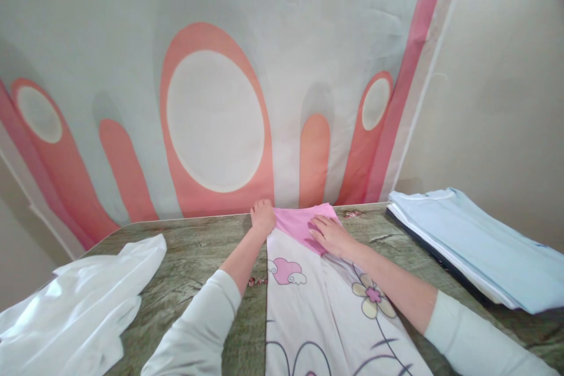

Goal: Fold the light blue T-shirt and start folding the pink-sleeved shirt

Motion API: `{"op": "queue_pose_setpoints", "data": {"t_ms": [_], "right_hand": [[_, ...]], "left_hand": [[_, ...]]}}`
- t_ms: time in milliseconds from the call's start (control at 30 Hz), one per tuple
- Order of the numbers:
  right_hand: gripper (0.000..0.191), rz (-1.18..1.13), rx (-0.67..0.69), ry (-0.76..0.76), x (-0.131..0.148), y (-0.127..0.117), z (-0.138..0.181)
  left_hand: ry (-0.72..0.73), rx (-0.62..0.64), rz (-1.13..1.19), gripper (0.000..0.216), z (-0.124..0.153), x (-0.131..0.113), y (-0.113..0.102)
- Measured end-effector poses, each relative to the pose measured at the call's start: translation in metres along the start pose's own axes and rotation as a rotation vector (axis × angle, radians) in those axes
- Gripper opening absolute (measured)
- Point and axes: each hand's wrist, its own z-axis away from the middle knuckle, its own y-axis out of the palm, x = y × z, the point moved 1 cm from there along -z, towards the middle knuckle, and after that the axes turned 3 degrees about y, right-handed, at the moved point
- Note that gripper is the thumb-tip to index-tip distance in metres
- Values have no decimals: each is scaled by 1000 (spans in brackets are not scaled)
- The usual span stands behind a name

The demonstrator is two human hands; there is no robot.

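head view, garment: a white printed garment (326, 311) lies flat and lengthwise on the wooden table (194, 258), running from the near edge to the far edge; its pink band (299, 223) sits at the far end, close to the wall
head view, print: pink winged heart (286, 270) left of centre, a cream flower (372, 296) with pink middle to its right, dark curved lines nearer the camera
head view, left hand: left hand (263, 217) at the far left corner of the pink band, fingers curled over the cloth edge; looks like a pinch on the corner, but the fingertips are hidden, so grip not confirmed
head view, right hand: right hand (330, 236) lies palm down, fingers spread, flat on the pink band's right part; pressing, not grasping
head view, sleeves: both forearms reach far across the table, pale sleeves pushed back from the wrists
head view, left of table: a crumpled white cloth (83, 305) at the near left, well apart from the garment
head view, right of table: a stack of light blue folded cloth (476, 247) at the right, apart from the garment
head view, backdrop: a banner (215, 100) with pink and orange ovals hangs behind the table
step in hand (judgement): smoothing and squaring the far end of the garment, left edge already lying straight
next move (judgement): calls for both hands to keep the band flat and its corners aligned before any fold is taken, without dragging the lower cloth out of line
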Motion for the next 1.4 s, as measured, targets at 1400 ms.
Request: {"op": "queue_pose_setpoints", "data": {"t_ms": [1400], "right_hand": [[70, 94, 195, 23, -13, -10, 74]], "left_hand": [[503, 267, 48, 60, 154, -19, -24]]}}
